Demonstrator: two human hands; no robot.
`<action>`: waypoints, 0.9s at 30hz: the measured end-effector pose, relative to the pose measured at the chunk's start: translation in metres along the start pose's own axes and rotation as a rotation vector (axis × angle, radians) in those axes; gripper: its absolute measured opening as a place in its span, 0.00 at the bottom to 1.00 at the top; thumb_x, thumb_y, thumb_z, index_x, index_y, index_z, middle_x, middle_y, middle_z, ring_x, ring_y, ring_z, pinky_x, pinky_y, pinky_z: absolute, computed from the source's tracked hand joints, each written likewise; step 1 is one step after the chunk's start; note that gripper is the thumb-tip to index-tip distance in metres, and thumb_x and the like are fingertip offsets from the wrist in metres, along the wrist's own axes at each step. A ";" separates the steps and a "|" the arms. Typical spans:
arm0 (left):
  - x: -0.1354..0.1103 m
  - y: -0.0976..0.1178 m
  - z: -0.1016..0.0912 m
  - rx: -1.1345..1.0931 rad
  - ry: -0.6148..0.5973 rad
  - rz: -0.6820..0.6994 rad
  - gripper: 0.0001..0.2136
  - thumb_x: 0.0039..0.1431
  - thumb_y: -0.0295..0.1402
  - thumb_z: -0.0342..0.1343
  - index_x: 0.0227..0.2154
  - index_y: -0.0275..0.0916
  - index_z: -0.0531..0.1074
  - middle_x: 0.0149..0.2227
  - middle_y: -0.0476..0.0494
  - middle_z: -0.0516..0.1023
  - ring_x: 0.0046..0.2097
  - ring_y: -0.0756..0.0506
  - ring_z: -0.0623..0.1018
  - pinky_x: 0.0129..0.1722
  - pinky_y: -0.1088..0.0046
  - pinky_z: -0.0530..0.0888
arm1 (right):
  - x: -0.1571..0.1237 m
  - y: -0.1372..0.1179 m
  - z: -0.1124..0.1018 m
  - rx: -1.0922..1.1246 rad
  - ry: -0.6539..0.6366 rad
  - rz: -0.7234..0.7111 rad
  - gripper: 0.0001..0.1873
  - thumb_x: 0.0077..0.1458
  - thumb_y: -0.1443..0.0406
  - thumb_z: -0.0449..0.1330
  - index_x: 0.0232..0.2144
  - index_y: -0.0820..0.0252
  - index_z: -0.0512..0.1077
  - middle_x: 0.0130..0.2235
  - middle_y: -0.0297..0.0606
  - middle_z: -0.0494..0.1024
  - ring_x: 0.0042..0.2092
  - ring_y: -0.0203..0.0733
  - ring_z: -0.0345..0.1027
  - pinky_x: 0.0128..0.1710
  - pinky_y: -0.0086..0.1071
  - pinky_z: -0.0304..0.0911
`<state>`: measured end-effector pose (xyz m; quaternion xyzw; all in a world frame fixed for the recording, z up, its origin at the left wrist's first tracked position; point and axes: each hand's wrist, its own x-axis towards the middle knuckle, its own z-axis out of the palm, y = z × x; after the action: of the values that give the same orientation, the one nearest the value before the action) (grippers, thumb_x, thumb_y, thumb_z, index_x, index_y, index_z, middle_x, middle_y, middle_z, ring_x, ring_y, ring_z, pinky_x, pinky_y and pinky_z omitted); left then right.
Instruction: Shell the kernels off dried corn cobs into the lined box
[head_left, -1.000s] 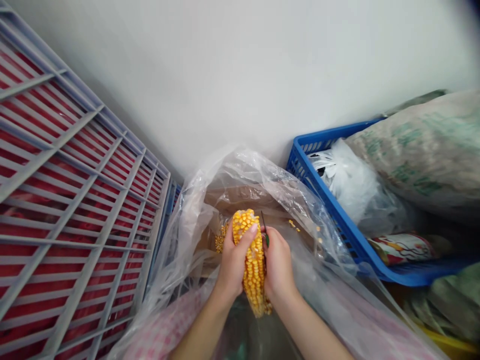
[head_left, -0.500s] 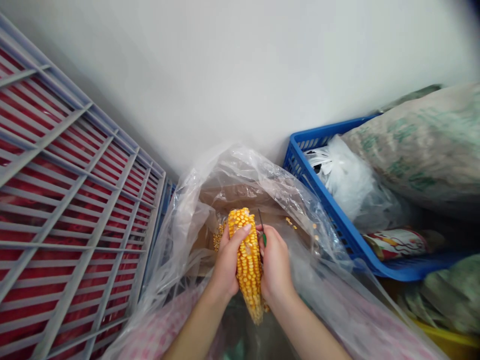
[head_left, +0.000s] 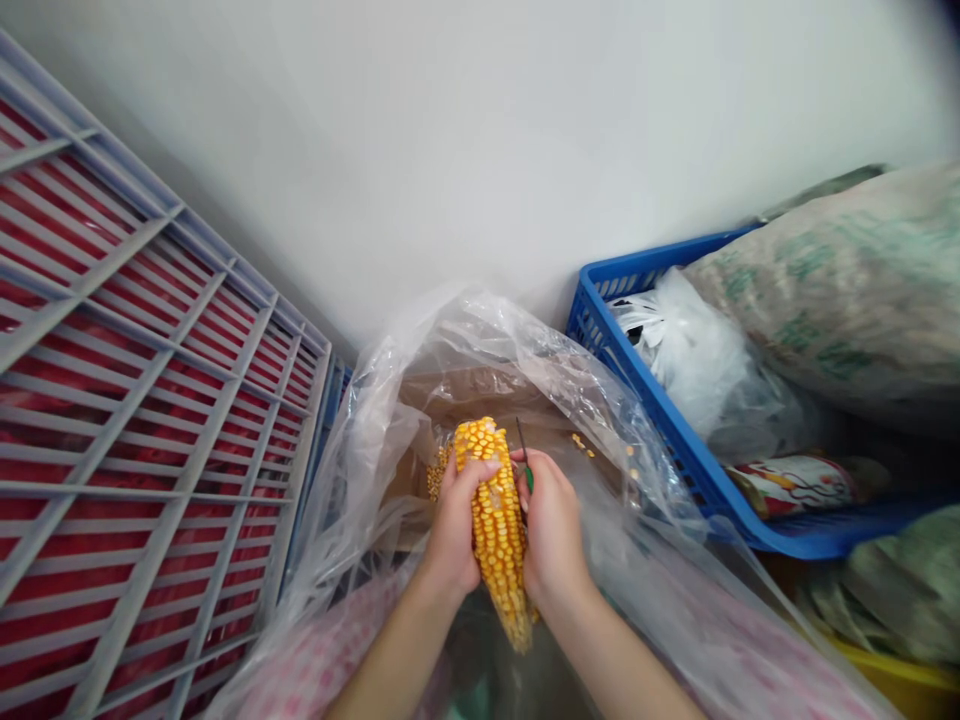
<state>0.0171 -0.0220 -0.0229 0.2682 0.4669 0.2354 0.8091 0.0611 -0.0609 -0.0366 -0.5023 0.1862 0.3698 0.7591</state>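
Observation:
An ear of dried yellow corn stands between my hands, its narrow end pointing down toward me. My left hand wraps its left side, the thumb lying across the front of the kernels. Close against the right side, my right hand is closed on a thin screwdriver with a green handle, its dark shaft pointing up beside the ear. Most of the handle is hidden by my fingers. A small patch near the ear's top lacks kernels. Loose kernels lie below, inside a clear plastic bag.
Brown cardboard shows within the bag. On the left rises a grey slatted crate with red behind its slats. To the right, a blue basket holds a white plastic bag and a large sack. A white wall stands behind.
My left thumb has slid slightly down the ear, and the ear's top has tipped a touch to the left. Both grips look the same.

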 end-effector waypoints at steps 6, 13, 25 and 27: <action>-0.003 -0.001 0.001 0.060 0.009 0.013 0.16 0.40 0.28 0.59 0.35 0.39 0.66 0.26 0.51 0.74 0.31 0.48 0.77 0.35 0.73 0.72 | 0.002 0.003 -0.002 -0.055 0.002 -0.033 0.07 0.41 0.62 0.55 0.24 0.59 0.68 0.19 0.25 0.63 0.23 0.32 0.55 0.23 0.26 0.52; 0.002 -0.001 0.002 -0.008 -0.023 -0.006 0.15 0.42 0.33 0.61 0.36 0.38 0.67 0.27 0.50 0.75 0.31 0.48 0.77 0.36 0.73 0.72 | -0.001 0.002 -0.002 -0.018 -0.010 -0.029 0.06 0.40 0.62 0.54 0.23 0.59 0.67 0.19 0.26 0.63 0.23 0.32 0.57 0.23 0.26 0.53; 0.002 0.000 0.004 -0.072 -0.019 -0.019 0.11 0.46 0.34 0.59 0.34 0.37 0.70 0.27 0.48 0.76 0.33 0.46 0.77 0.39 0.72 0.73 | -0.001 0.000 -0.003 -0.014 -0.004 -0.024 0.06 0.41 0.62 0.54 0.24 0.58 0.67 0.18 0.25 0.61 0.22 0.32 0.55 0.22 0.25 0.53; 0.002 0.002 0.006 -0.129 -0.045 -0.022 0.12 0.51 0.40 0.54 0.34 0.36 0.71 0.29 0.45 0.77 0.36 0.45 0.77 0.40 0.70 0.73 | -0.001 -0.001 -0.002 -0.003 -0.008 -0.031 0.06 0.41 0.63 0.54 0.24 0.58 0.67 0.20 0.26 0.64 0.23 0.33 0.58 0.24 0.26 0.55</action>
<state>0.0230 -0.0204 -0.0206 0.2157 0.4354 0.2499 0.8376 0.0611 -0.0632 -0.0360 -0.5049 0.1747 0.3604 0.7646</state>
